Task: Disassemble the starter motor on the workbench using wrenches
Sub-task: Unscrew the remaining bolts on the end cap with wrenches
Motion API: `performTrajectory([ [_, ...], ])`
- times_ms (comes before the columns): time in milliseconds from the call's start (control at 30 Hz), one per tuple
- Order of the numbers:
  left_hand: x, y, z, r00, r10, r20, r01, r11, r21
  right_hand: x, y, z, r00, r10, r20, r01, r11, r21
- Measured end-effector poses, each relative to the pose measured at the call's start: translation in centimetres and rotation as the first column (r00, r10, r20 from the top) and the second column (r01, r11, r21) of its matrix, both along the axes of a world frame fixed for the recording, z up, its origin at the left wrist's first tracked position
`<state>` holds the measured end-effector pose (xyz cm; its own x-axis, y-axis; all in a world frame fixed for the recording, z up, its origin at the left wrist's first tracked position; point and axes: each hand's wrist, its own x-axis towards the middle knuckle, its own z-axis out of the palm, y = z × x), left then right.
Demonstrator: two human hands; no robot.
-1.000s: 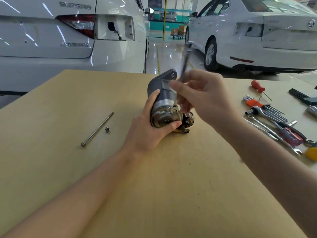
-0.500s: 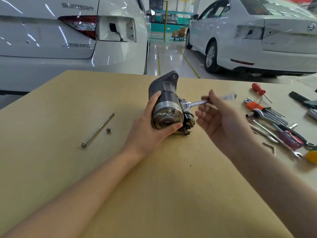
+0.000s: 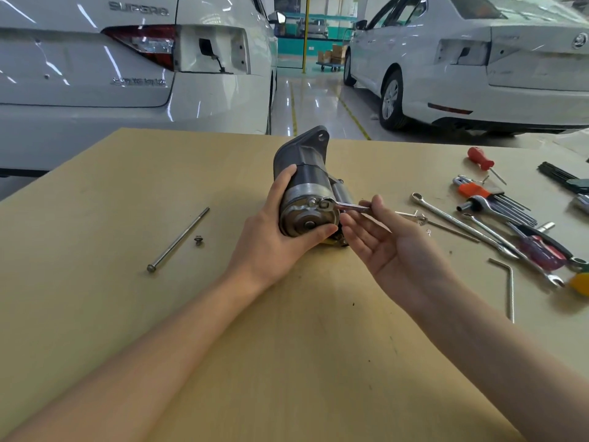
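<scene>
Left hand [image 3: 274,240] is wrapped round the starter motor [image 3: 307,193], thumb under the shiny round end cap, fingers over the dark cylindrical body, holding it tilted on the workbench [image 3: 287,362]. Right hand [image 3: 390,242] sits just right of it, palm up, fingers mostly straight, with thumb and forefinger pinching a slim chrome wrench [image 3: 345,206] whose head sits on a bolt at the cap's rim. Off to the left hand's left lie a long steel through-bolt [image 3: 178,239] and a small nut [image 3: 199,240]. Past the right hand there's a jumble of wrenches [image 3: 462,223], hex keys and red-handled screwdrivers. Bench top is smooth tan board.
</scene>
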<state>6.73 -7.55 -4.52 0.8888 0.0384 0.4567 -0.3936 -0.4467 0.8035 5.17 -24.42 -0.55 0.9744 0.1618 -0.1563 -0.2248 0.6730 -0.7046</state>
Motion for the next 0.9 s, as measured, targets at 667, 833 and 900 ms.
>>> performTrajectory([
  [667,-0.1,0.0,0.0,0.999,0.010,-0.050,-0.009,1.000,0.008,1.1,4.6,6.6,0.626,0.570,0.532,0.651,-0.006,-0.759],
  [833,-0.2,-0.1,0.1,0.998,-0.001,-0.063,0.000,1.000,-0.012,0.3,4.0,6.2,0.480,0.642,0.598,0.733,0.081,-0.675],
  [900,-0.2,-0.2,0.0,0.999,0.004,-0.049,-0.005,1.000,-0.016,-0.4,3.1,5.6,0.458,0.484,0.746,0.667,0.368,-0.648],
])
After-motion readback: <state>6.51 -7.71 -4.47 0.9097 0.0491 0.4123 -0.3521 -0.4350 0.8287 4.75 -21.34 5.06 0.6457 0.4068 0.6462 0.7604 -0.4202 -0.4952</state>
